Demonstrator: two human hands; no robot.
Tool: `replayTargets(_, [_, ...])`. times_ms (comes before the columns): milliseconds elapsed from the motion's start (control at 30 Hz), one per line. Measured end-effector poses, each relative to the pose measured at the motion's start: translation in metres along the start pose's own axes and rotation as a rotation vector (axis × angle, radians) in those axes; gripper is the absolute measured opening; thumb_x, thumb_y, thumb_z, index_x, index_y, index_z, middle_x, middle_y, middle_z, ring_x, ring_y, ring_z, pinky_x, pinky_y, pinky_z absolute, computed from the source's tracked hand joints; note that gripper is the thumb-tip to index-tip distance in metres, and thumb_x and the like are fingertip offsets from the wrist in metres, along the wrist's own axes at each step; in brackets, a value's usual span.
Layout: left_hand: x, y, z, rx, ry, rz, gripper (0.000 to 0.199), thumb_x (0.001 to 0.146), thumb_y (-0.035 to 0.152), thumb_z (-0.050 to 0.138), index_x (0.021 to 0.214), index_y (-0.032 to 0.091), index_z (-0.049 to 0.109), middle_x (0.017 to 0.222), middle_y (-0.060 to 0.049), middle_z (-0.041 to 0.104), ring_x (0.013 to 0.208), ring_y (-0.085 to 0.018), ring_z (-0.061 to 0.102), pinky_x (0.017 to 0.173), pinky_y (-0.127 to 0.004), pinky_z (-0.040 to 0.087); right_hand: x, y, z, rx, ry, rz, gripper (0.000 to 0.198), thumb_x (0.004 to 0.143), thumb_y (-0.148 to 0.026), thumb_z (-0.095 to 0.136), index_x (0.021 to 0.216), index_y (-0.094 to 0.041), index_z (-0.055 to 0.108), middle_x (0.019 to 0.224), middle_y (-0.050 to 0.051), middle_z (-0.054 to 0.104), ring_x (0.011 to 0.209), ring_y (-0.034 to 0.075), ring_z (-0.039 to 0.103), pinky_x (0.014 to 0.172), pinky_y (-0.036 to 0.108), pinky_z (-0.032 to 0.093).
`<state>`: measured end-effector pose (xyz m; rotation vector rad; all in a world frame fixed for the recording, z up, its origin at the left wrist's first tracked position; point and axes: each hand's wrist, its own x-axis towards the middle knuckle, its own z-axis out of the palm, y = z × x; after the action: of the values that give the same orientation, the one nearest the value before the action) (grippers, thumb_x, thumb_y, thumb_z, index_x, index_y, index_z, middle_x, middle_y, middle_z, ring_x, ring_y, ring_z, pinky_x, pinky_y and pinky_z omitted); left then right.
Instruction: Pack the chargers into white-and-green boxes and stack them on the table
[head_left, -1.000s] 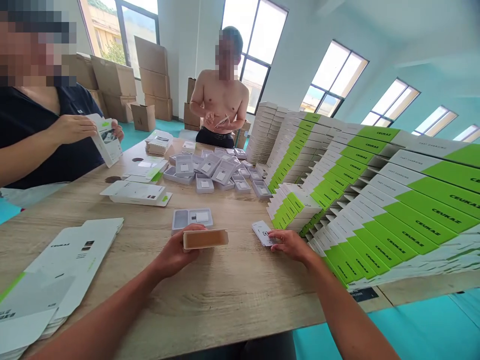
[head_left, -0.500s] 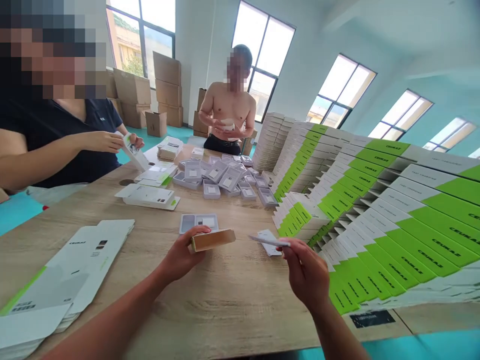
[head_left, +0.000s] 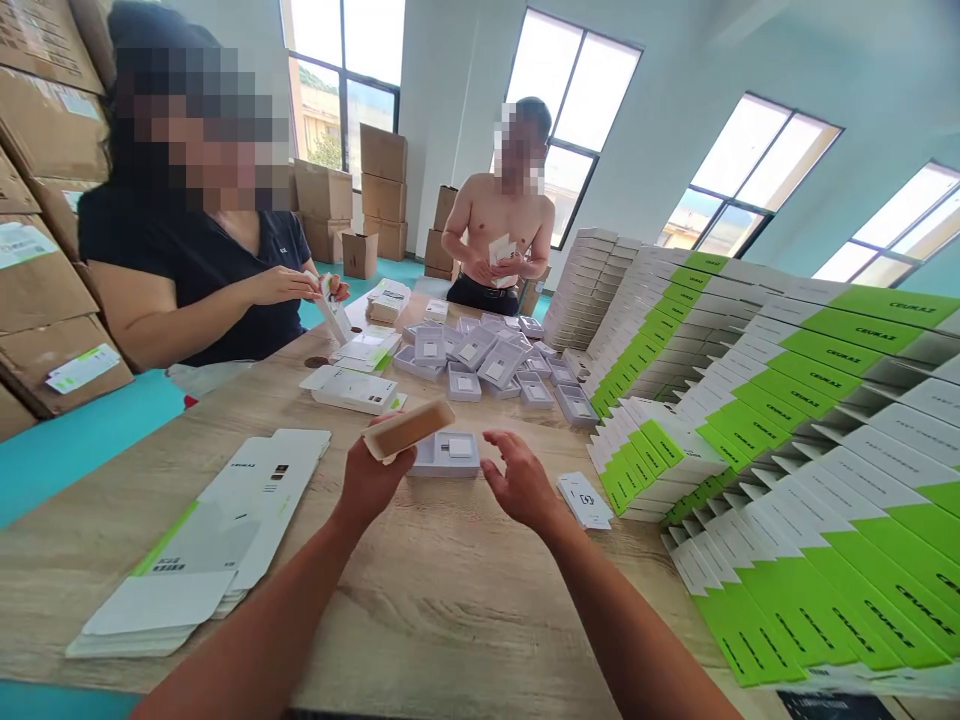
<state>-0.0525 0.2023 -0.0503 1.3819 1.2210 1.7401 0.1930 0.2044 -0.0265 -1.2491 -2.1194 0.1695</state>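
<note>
My left hand grips a small carton whose open brown inside faces me. Just behind and below the carton lies a white plastic tray with a white charger-like block in one compartment. On the tray's right side, my right hand is open, fingers spread and bent toward the tray, holding nothing that I can see. To the right of that hand rests a small pile of printed white leaflets. Whether anything lies inside the carton cannot be made out.
Flattened cartons are stacked at left, with more folded cartons farther back. Filled trays heap at the far middle. Green-white boxes form a tall wall on the right. Two co-workers, one at left, one across, handle cartons.
The thin white leaflet is gone from my right hand, which has opened and moved left toward the tray. My left hand has raised and tilted the carton. The view has swung left.
</note>
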Motion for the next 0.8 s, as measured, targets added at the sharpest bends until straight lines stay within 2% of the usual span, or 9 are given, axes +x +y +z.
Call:
replayTargets(100, [0.014, -0.01, -0.009, 0.001, 0.171, -0.081, 0.048, 0.072, 0.034, 0.075, 0.112, 0.01, 0.067, 0.11, -0.015, 0.076, 0.105, -0.035, 0.071, 0.093, -0.048, 0.055, 0.036, 0.02, 0.032, -0.012, -0.228, 0.013, 0.076, 0.064, -0.012, 0.076, 0.138, -0.016, 0.058, 0.143, 0.017, 0.06, 0.135, 0.033, 0.053, 0.113, 0.047, 0.045])
replayTargets(200, [0.018, -0.012, -0.011, -0.008, 0.223, -0.098, 0.047, 0.067, 0.033, 0.076, 0.108, 0.011, 0.069, 0.103, -0.012, 0.077, 0.1, -0.033, 0.072, 0.088, -0.045, 0.057, 0.043, 0.029, 0.043, -0.039, -0.344, 0.051, 0.082, 0.065, -0.013, 0.074, 0.144, -0.014, 0.053, 0.146, 0.018, 0.057, 0.137, 0.032, 0.052, 0.115, 0.046, 0.042])
replayTargets(267, [0.018, -0.012, -0.01, -0.009, 0.226, -0.092, 0.045, 0.065, 0.031, 0.076, 0.105, 0.012, 0.071, 0.1, -0.01, 0.077, 0.098, -0.031, 0.072, 0.086, -0.041, 0.057, 0.026, 0.026, 0.037, -0.072, -0.358, 0.09, 0.077, 0.072, -0.02, 0.073, 0.146, -0.013, 0.049, 0.147, 0.02, 0.056, 0.137, 0.033, 0.052, 0.116, 0.048, 0.04])
replayTargets(367, [0.017, -0.015, -0.007, -0.009, 0.208, -0.08, 0.044, 0.063, 0.029, 0.075, 0.104, 0.015, 0.072, 0.099, -0.006, 0.076, 0.094, -0.028, 0.071, 0.085, -0.037, 0.056, -0.024, 0.008, 0.017, -0.122, -0.339, 0.164, 0.08, 0.082, -0.042, 0.073, 0.15, -0.012, 0.043, 0.144, 0.024, 0.057, 0.133, 0.04, 0.054, 0.11, 0.057, 0.043])
replayTargets(500, [0.017, -0.024, -0.004, 0.0, 0.173, -0.086, 0.046, 0.064, 0.03, 0.074, 0.107, 0.016, 0.069, 0.096, -0.004, 0.075, 0.091, -0.025, 0.07, 0.082, -0.034, 0.055, -0.078, -0.02, -0.011, -0.128, -0.366, 0.176, 0.074, 0.091, -0.057, 0.064, 0.152, -0.021, 0.041, 0.136, 0.017, 0.065, 0.124, 0.035, 0.062, 0.101, 0.051, 0.051])
replayTargets(567, [0.017, -0.027, -0.003, 0.014, 0.142, -0.086, 0.043, 0.065, 0.031, 0.073, 0.105, 0.015, 0.068, 0.092, -0.003, 0.074, 0.089, -0.025, 0.069, 0.081, -0.034, 0.054, -0.078, -0.024, -0.019, -0.164, -0.403, 0.121, 0.075, 0.089, -0.054, 0.069, 0.152, -0.023, 0.043, 0.147, 0.016, 0.057, 0.137, 0.035, 0.051, 0.111, 0.052, 0.044])
replayTargets(700, [0.016, -0.022, -0.005, 0.053, 0.053, -0.035, 0.04, 0.068, 0.031, 0.07, 0.104, 0.016, 0.066, 0.094, -0.005, 0.073, 0.089, -0.025, 0.069, 0.082, -0.036, 0.054, -0.04, -0.013, -0.012, -0.168, -0.633, 0.001, 0.111, 0.067, -0.053, 0.087, 0.159, -0.029, 0.03, 0.171, 0.012, 0.016, 0.157, 0.039, 0.008, 0.122, 0.061, 0.018])
replayTargets(733, [0.016, -0.02, -0.006, 0.063, 0.026, -0.006, 0.04, 0.068, 0.03, 0.07, 0.106, 0.016, 0.066, 0.099, -0.006, 0.074, 0.094, -0.026, 0.069, 0.086, -0.037, 0.054, -0.029, -0.01, -0.007, -0.145, -0.692, -0.036, 0.113, 0.065, -0.051, 0.087, 0.16, -0.031, 0.029, 0.172, 0.012, 0.012, 0.158, 0.039, 0.004, 0.122, 0.063, 0.015])
replayTargets(800, [0.015, -0.014, -0.009, 0.082, -0.034, 0.064, 0.04, 0.07, 0.027, 0.068, 0.108, 0.018, 0.067, 0.111, -0.008, 0.073, 0.105, -0.027, 0.068, 0.094, -0.039, 0.052, -0.014, -0.007, 0.0, -0.097, -0.748, -0.115, 0.105, 0.067, -0.042, 0.084, 0.159, -0.031, 0.033, 0.17, 0.012, 0.019, 0.157, 0.039, 0.009, 0.121, 0.061, 0.017])
